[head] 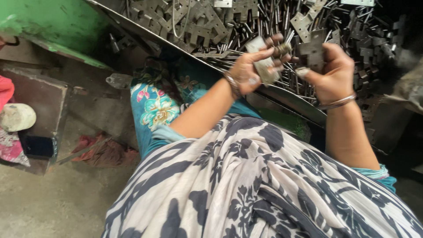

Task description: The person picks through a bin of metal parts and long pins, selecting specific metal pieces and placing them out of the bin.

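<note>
Our lap crowds the near edge of the metal tray [282, 94], leaving little room. Our left hand [251, 70] clamps a flat hinge plate [263, 66] with a pin [282, 48]; our right hand [330, 72] closes on another hinge leaf [315, 48], wrists raised over the heaped hinge parts [211, 22].

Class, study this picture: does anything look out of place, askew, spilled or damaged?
Nothing stands out. The left hand holds a flat metal hinge plate, the right hand another metal piece, above a tray heaped with loose plates and pins.
</note>
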